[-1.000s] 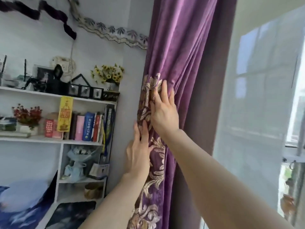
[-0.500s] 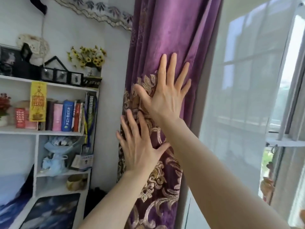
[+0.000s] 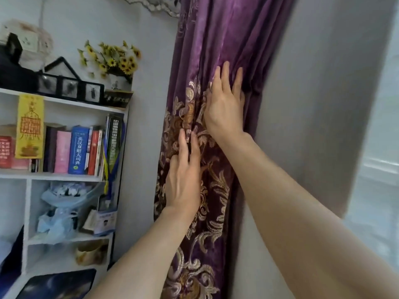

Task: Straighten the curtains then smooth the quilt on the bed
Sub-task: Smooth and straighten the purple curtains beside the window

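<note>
Pressing both palms flat against the purple curtain (image 3: 218,46), we have nothing pinched or gripped in either hand. Our right hand (image 3: 224,106) sits higher, its fingers (image 3: 224,76) stretched upward and lying close together over the plain velvet folds, with the heel of the hand on the top of the gold embroidered band (image 3: 207,190). Our left hand (image 3: 183,175) lies lower and a little further left, fingers extended and nearly together, resting wholly on the embroidery. The two hands are apart, with a short stretch of patterned fabric showing between them.

We see the curtain gathered into a narrow column of vertical pleats, hanging between the pale wall on its left and the grey wall (image 3: 319,104) on its right. Beyond that grey wall, at the far right edge, bright light comes through a sheer white curtain (image 3: 380,169); detail there is washed out.

To our left stands a white bookshelf (image 3: 64,176). On its top sit a bunch of yellow artificial flowers (image 3: 114,59) and a row of small black picture frames (image 3: 69,87). The shelf below holds upright books, among them a blue book (image 3: 78,149) and a pink one (image 3: 62,152), with a yellow hanging card (image 3: 30,126) in front. Lower down rests a pale blue wrapped bouquet (image 3: 62,203). The quilt and bed are not clearly in view.
</note>
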